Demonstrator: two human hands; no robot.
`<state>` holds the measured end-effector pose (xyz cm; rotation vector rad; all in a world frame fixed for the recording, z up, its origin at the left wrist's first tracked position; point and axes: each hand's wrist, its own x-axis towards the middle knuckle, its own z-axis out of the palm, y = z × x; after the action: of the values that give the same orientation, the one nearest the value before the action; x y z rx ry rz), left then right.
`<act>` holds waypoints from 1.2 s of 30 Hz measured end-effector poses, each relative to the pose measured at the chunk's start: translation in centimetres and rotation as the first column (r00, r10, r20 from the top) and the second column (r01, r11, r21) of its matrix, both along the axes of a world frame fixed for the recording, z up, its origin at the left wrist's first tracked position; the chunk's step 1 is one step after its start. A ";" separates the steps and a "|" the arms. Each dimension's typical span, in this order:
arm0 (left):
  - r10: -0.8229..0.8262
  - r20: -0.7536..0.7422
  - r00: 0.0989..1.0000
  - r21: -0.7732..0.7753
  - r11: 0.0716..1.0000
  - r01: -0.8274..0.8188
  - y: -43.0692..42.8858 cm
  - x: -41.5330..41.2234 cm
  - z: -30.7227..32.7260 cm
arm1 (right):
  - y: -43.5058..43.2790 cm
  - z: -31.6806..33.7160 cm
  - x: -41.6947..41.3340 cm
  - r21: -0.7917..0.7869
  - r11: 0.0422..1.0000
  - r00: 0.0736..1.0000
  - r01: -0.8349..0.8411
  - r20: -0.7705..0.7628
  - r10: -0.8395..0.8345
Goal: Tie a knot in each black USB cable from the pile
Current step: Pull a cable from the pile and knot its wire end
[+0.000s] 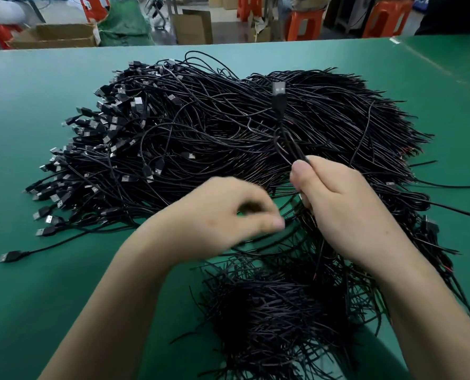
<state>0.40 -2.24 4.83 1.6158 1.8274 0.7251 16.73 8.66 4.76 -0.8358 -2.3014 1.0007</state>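
The pile (pixel 201 127) of black USB cables sprawls over the green table (pixel 50 297), thin glossy cords tangled together, with the silver-tipped plugs mostly bunched at the pile's left edge and the bare cut ends fanning out to its right. At the pile's near edge, the right hand (pixel 346 204) pinches one cable (pixel 280 105) between thumb and curled fingers. This cable rises from the grip above the pile, doubled into a narrow loop, with its black moulded plug and metal connector pointing up. Left of that hand, also at the pile's near edge, the left hand (pixel 223 215) is motion-blurred with its fingers curled inward; whether it holds a cord I cannot tell. A smaller heap (pixel 269 311) of black cords lies nearer than the pile, between the forearms
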 end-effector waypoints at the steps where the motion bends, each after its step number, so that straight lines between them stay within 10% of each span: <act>1: -0.122 -0.042 0.992 -0.091 0.989 0.118 -0.3 0.4 0.3 | 0.1 -0.1 0.1 0.027 0.999 0.999 0.031 0.038 -0.032; 12: -0.272 -0.204 0.940 -0.468 0.871 0.150 1.1 5.4 0.8 | -0.2 -0.3 -0.1 0.007 0.999 0.992 0.035 0.122 -0.035; 36: 0.165 -0.060 0.985 0.022 0.986 -0.163 -0.8 -0.1 1.3 | 0.2 0.8 0.5 -0.046 0.996 0.997 0.081 -0.014 -0.082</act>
<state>0.30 -3.04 6.13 1.5264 2.0219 0.7722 17.23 8.91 5.55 -0.9293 -2.2206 1.0230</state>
